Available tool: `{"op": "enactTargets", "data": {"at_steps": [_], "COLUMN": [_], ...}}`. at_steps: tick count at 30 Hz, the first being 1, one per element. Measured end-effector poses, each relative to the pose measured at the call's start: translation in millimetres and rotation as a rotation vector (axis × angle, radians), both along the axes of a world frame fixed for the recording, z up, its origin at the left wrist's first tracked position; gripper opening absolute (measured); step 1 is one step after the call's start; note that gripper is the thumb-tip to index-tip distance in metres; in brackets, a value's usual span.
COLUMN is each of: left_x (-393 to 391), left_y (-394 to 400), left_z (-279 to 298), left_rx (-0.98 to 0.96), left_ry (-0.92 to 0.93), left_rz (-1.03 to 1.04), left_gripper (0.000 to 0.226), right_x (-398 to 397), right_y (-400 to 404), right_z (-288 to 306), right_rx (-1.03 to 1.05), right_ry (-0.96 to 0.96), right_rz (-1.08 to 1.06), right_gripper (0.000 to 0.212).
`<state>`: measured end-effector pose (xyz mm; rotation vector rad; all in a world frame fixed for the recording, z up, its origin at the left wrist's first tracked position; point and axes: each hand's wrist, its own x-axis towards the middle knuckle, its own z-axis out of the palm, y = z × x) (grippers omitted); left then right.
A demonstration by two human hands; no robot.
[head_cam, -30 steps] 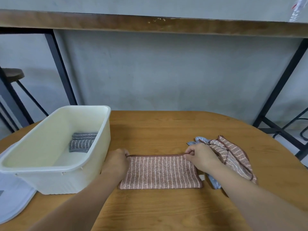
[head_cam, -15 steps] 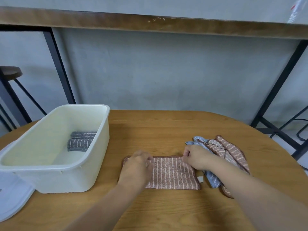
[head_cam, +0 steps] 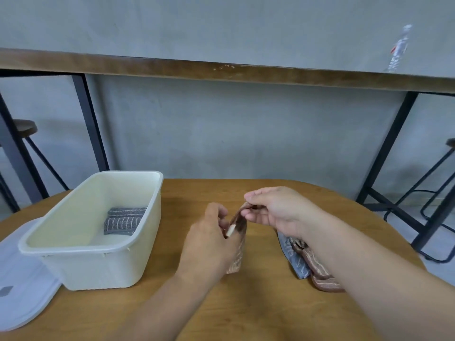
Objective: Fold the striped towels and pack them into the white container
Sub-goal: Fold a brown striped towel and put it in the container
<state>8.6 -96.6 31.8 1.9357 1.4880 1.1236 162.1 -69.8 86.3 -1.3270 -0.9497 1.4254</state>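
Lifting off the table, the pink striped towel no longer lies flat as it did half a second ago; it now hangs in a narrow folded strip between both hands, with its lower end reaching down to the wood. The left hand curls round the strip's middle, a small white tag showing at its fingertips, while the right hand pinches the top edge between thumb and fingers, raised higher than before. The cloth looks like soft terry with thin pale stripes and a darker brown hem. To the right, partly under the right forearm, the crumpled pile of blue and pink striped towels is unchanged. The white container, a smooth rectangular plastic tub with rounded corners, stays at the left with a folded grey striped towel on its floor; its translucent lid lies beside it, bearing a small grey label too blurred to read.
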Motion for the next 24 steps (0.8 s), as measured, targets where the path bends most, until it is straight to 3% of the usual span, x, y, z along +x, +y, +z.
{"op": "enactTargets", "data": {"at_steps": [2, 7, 9, 13, 16, 21, 24], "left_x": [-19.1, -40.9, -42.0, -37.4, -30.1, -27.5, -38.4], "left_y": [4.5, 27.6, 40.5, 72.8, 95.7, 104.6, 83.2], "left_z": [14.4, 49.0, 63.5, 82.8, 88.0, 92.3, 64.8], "left_rx": [0.092, 0.116, 0.124, 0.078, 0.049, 0.201, 0.359], "left_ry": [0.052, 0.176, 0.22, 0.251, 0.285, 0.161, 0.206], "left_rz": [0.01, -0.004, -0.023, -0.067, -0.08, -0.037, -0.099], "left_gripper": [0.01, 0.012, 0.01, 0.008, 0.008, 0.016, 0.024], "right_x": [5.7, 14.4, 15.5, 12.4, 11.8, 14.8, 17.4], "right_y": [-2.4, -10.3, -9.1, 10.7, 32.4, 45.7, 28.4], "right_z": [8.9, 28.8, 33.5, 33.3, 35.3, 39.1, 20.4], "right_rx": [0.014, 0.1, 0.151, 0.282, 0.413, 0.616, 0.781], "right_ry": [-0.034, -0.159, -0.315, -0.79, -1.075, -1.033, -1.083], "right_rz": [-0.009, 0.132, 0.178, 0.102, 0.027, -0.102, -0.086], "right_gripper": [0.009, 0.023, 0.03, 0.011, 0.015, 0.007, 0.011]}}
